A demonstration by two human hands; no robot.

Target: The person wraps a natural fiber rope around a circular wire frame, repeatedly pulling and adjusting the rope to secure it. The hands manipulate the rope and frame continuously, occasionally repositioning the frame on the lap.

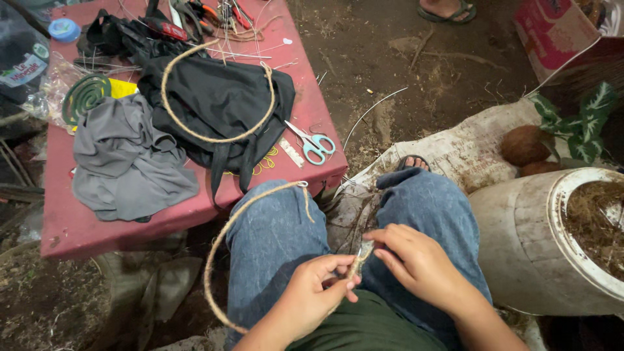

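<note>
Twine-wrapped hoop [224, 260] held over the knees, both hands pinching its near edge.

Left hand [311, 296] curls closed around the hoop, thumb on top; right hand [416, 260] nips the twine end [364, 250] between fingertips (palm down). Beyond: red table [65, 221] with a second hoop [218, 91], scissors [313, 144], grey cloth [127, 159]; dirt floor [390, 58], white bucket [526, 240] alongside.

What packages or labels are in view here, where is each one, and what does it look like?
Plastic bottle label: far left edge, beside the red table; white and blue band with red print.
Cardboard box: top right on the dirt ground; pinkish red, rectangular, partly cut off.
No screens or signs visible.
</note>
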